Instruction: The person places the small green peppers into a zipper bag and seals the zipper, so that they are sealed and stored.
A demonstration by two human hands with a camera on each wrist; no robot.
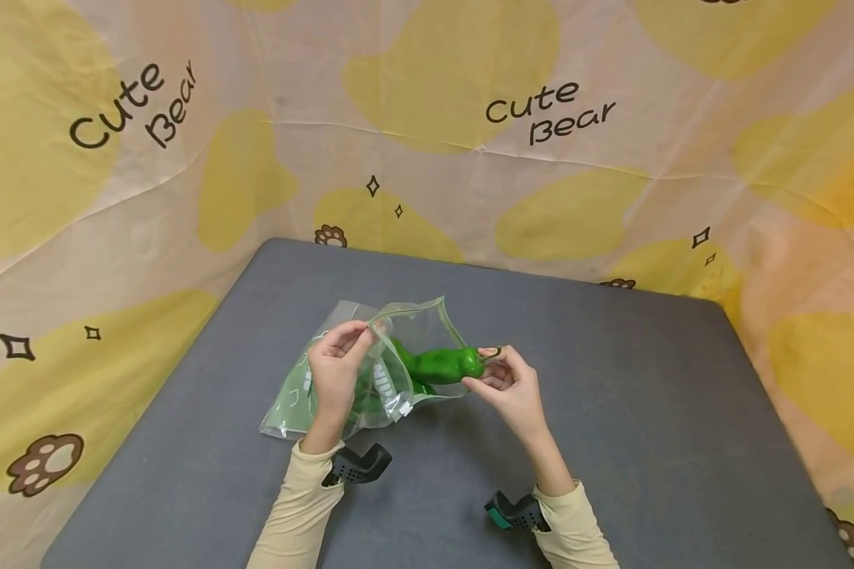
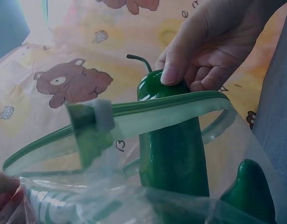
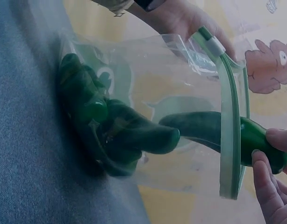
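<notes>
A clear zip bag (image 1: 295, 399) with green print and a green-edged mouth lies on the table, its mouth spread toward the right. My left hand (image 1: 336, 371) pinches the bag's rim between thumb and fingers. With thumb and fingers, my right hand (image 1: 515, 393) holds a long green pepper (image 1: 441, 366) by its stem end. The pepper's narrow end is inside the bag and its thick end sticks out past the zip, as the right wrist view shows. Several more green peppers (image 3: 139, 133) lie deeper in the bag. A white zip slider (image 3: 214, 45) sits near one end of the zip.
The grey table (image 1: 612, 411) extends around the bag, with more surface to the right. Printed fabric (image 1: 427, 103) hangs as walls behind it and at both sides. Dark wrist devices (image 1: 359, 465) sit at both cuffs.
</notes>
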